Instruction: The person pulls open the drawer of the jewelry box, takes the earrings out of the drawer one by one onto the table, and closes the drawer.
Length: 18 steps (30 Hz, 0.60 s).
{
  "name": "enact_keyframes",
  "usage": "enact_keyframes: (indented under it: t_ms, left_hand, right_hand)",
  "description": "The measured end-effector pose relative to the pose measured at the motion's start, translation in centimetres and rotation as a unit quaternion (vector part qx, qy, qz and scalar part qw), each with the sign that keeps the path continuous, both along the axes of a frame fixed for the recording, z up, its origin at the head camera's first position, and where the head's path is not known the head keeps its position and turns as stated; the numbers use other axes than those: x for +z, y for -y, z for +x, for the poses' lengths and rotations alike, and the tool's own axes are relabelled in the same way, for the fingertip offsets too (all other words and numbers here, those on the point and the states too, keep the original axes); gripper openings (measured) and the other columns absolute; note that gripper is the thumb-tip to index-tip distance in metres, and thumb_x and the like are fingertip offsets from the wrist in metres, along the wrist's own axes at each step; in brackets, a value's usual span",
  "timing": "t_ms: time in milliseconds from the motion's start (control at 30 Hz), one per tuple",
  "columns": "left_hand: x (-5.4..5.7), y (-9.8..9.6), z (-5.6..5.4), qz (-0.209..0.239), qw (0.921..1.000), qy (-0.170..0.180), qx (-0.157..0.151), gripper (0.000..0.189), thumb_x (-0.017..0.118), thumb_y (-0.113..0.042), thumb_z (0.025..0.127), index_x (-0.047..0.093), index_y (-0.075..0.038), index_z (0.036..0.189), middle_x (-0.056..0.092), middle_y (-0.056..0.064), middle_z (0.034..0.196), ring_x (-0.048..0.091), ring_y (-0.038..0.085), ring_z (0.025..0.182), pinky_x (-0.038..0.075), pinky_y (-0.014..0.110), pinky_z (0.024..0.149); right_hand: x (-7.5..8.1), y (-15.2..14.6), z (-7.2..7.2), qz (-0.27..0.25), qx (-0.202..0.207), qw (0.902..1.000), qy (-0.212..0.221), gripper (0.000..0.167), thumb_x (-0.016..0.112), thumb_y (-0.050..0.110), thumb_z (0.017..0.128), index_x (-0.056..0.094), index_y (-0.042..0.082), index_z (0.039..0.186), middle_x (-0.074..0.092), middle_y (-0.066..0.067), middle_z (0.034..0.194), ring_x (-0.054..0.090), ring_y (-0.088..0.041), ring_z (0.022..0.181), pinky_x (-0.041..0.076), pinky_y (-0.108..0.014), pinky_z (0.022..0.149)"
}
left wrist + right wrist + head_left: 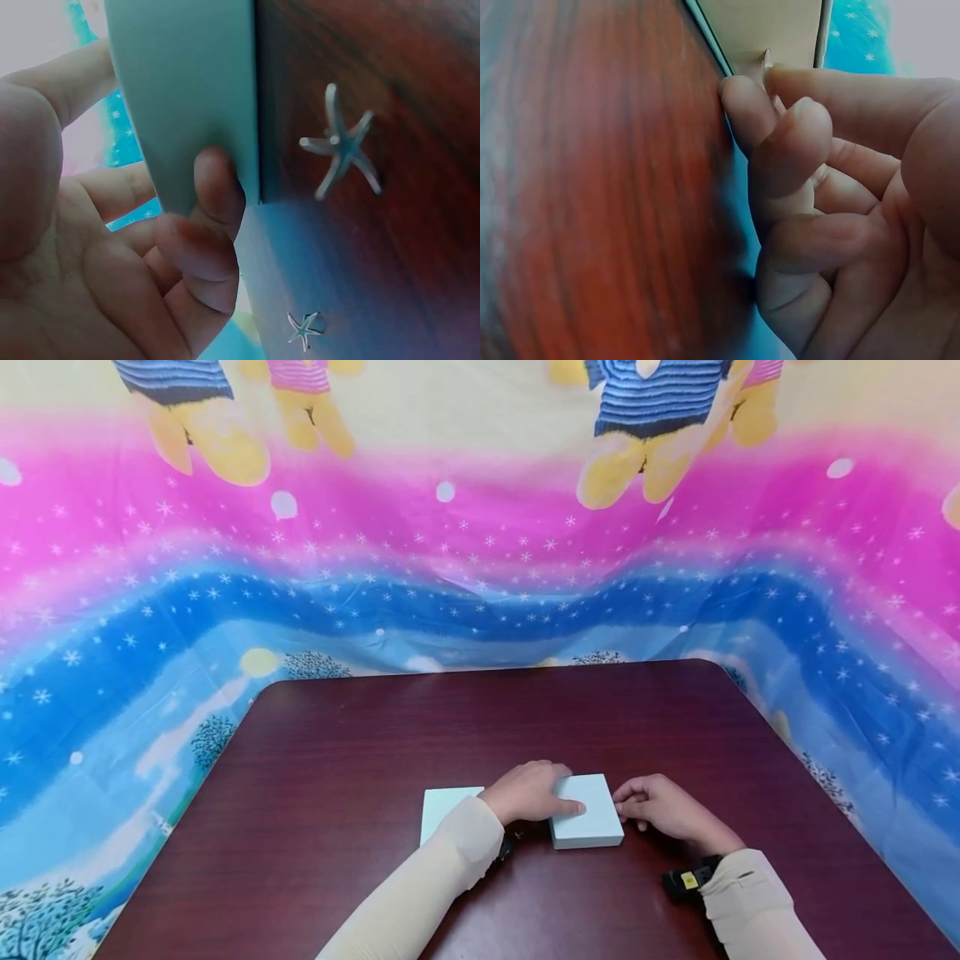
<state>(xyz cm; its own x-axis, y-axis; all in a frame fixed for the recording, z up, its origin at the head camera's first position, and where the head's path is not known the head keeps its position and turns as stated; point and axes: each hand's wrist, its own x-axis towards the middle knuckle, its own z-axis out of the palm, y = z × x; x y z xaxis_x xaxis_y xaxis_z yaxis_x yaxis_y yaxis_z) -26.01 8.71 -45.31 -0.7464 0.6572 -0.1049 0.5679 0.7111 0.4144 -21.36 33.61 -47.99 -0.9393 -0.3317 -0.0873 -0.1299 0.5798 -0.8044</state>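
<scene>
My left hand (528,789) grips a flat white box (588,818) from its left side, thumb lying on the top face. In the left wrist view its other fingers curl round the box edge. My right hand (663,806) is at the box's right side with curled fingers. In the right wrist view thumb and forefinger pinch at that side, where a small pale pointed piece (766,61) sticks out; its kind is unclear. Two small silver starfish-shaped pieces, a nearer starfish (341,142) and a farther starfish (304,330), show in the left wrist view.
A second flat white box (442,806) lies left of the first, partly hidden by my left forearm. The dark red-brown wooden table (360,735) has rounded far corners. A patterned curtain (480,543) hangs behind and around it.
</scene>
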Motion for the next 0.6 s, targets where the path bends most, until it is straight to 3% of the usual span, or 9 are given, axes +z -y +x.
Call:
enact_keyframes:
  t_ms: [367,600]
  left_hand:
    - [-1.2,0.2,-0.9,0.032,0.9992,0.02,-0.011,0.067,0.066,-0.063,0.083,0.059,-0.018,0.133,0.058,-0.007,0.124,0.053,0.009,0.112,0.045,0.029,0.089]
    - [-1.3,0.3,-1.1,0.032,0.9994,0.01,-0.01,0.066,0.066,-0.063,0.083,0.06,-0.018,0.131,0.059,-0.007,0.121,0.054,0.008,0.108,0.046,0.028,0.087]
  right_hand:
    - [-0.6,-0.1,0.1,-0.021,-0.023,0.9995,0.0,0.009,0.066,0.008,0.091,0.071,0.002,0.097,0.066,-0.005,0.079,0.055,-0.02,0.059,0.049,-0.031,0.054]
    - [-0.7,0.0,0.2,-0.03,-0.039,0.9988,-0.007,0.007,0.068,0.007,0.09,0.071,0.003,0.095,0.066,-0.005,0.078,0.055,-0.019,0.059,0.048,-0.031,0.054]
